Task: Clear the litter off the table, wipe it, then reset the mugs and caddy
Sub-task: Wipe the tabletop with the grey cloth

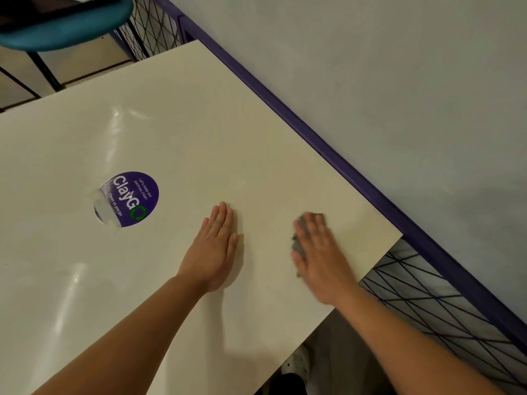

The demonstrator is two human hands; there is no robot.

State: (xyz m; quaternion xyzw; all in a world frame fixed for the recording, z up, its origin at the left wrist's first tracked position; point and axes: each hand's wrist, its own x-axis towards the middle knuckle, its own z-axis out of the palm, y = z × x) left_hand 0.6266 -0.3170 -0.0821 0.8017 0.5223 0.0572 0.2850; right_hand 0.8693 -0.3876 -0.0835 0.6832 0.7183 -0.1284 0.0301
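A smooth, shiny cream table (176, 138) fills most of the view. At 6 o'clock, under its near edge, a white shoe (296, 363) shows on a dark floor. The left hand (212, 249) lies flat on the table with straight fingers and holds nothing. At 3 o'clock from it, the right hand (322, 258) is blurry; its flat fingers press a soft gray cloth (299, 243) down near the table's right corner. At 9 o'clock sits a round purple sticker (129, 198), partly peeled. A purple rail (356, 178) with black wire mesh runs beside the plain gray wall (399, 81). At 11 o'clock is a teal chair (65, 32) on a tiled floor.
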